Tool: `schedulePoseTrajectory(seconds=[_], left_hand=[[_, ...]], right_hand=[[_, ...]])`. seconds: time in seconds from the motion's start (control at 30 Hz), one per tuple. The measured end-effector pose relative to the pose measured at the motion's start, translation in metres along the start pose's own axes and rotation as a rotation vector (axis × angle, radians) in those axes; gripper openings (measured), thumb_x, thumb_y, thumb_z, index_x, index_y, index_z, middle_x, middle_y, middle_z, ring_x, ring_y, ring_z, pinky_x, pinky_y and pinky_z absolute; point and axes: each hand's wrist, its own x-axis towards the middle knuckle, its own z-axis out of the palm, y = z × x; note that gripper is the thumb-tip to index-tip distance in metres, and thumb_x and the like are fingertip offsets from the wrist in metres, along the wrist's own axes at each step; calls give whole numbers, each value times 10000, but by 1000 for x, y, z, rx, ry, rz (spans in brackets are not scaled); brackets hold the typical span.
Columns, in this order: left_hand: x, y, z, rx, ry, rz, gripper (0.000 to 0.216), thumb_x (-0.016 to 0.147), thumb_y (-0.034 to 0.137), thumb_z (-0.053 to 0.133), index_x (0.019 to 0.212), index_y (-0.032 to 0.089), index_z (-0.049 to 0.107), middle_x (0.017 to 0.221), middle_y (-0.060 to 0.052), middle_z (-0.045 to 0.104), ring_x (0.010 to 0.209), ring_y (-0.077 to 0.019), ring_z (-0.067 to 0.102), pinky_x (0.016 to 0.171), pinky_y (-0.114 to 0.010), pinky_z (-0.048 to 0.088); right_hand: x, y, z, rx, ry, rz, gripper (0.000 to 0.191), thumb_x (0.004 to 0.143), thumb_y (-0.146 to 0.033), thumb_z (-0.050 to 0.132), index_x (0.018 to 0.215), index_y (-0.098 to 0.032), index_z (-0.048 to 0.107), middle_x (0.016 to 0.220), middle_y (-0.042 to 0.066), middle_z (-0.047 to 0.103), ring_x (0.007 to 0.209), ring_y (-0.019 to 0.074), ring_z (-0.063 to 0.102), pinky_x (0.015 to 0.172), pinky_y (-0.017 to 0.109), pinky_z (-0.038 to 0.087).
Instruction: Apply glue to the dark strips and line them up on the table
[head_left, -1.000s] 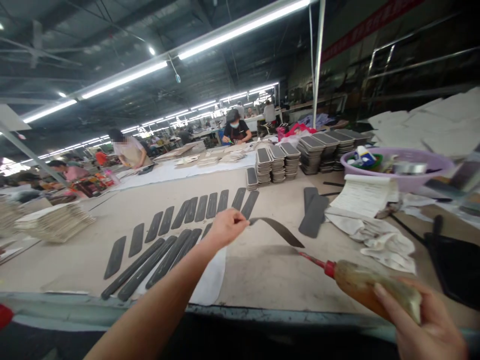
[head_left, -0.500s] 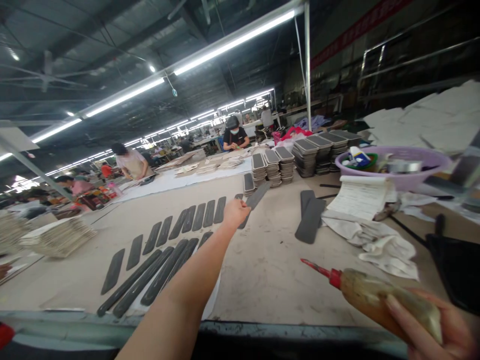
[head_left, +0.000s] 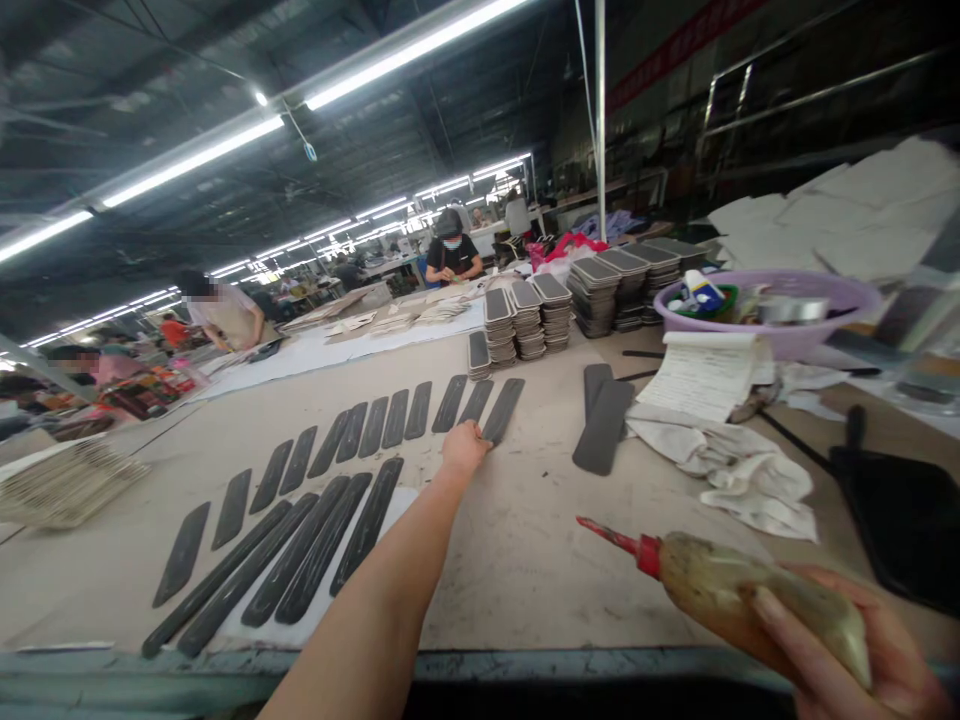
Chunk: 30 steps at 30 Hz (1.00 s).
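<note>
My left hand (head_left: pixel 464 446) reaches out over the worktable (head_left: pixel 525 560), fingers curled at the near end of a dark strip (head_left: pixel 504 408). That strip lies flat as the right-most piece in a row of similar dark strips (head_left: pixel 375 428). Closer to me, several longer dark strips (head_left: pixel 315 545) lie side by side, partly on a white sheet (head_left: pixel 394 505). My right hand (head_left: pixel 832 655), at the bottom right, grips a glue squeeze bottle (head_left: pixel 720 590) with its red nozzle (head_left: pixel 611 538) pointing left over the table.
Two loose dark strips (head_left: pixel 600 425) lie right of the row. Crumpled cloth (head_left: pixel 739 470), a paper pad (head_left: pixel 705 375) and a purple basin (head_left: pixel 780 335) sit at the right. Stacks of pads (head_left: pixel 525 322) stand at the back. Other people work at the far tables.
My left hand carried the dark strip from the middle of the table out to the far row and laid it at the row's right end. The bottle in my right hand stayed low at the right.
</note>
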Motion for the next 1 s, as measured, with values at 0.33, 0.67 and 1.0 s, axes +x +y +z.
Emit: schedulePoseTrajectory(seconds=[0.33, 0.67, 1.0], left_hand=[[-3, 11, -9, -44, 69, 95, 228, 865, 329, 616, 851, 144, 749, 907, -108, 697, 830, -210, 659, 736, -281, 469], [-63, 121, 29, -105, -90, 549, 304, 815, 430, 668, 1011, 206, 733, 971, -55, 687, 916, -177, 645, 867, -258, 501], [-62, 145, 51, -42, -134, 483, 166, 819, 222, 612, 833, 163, 766, 901, -95, 703, 814, -182, 661, 779, -261, 521]], right_hand=[[-8, -20, 8, 105, -2, 56, 444, 578, -434, 810, 967, -319, 627, 888, -23, 597, 768, 159, 569, 598, 175, 562], [-4, -18, 5, 283, 202, 122, 456, 566, -323, 853, 986, -328, 675, 888, -27, 608, 759, 120, 580, 671, 124, 545], [-4, -28, 9, 329, 170, 162, 504, 526, -305, 878, 979, -294, 659, 877, -42, 622, 740, 87, 583, 683, 121, 535]])
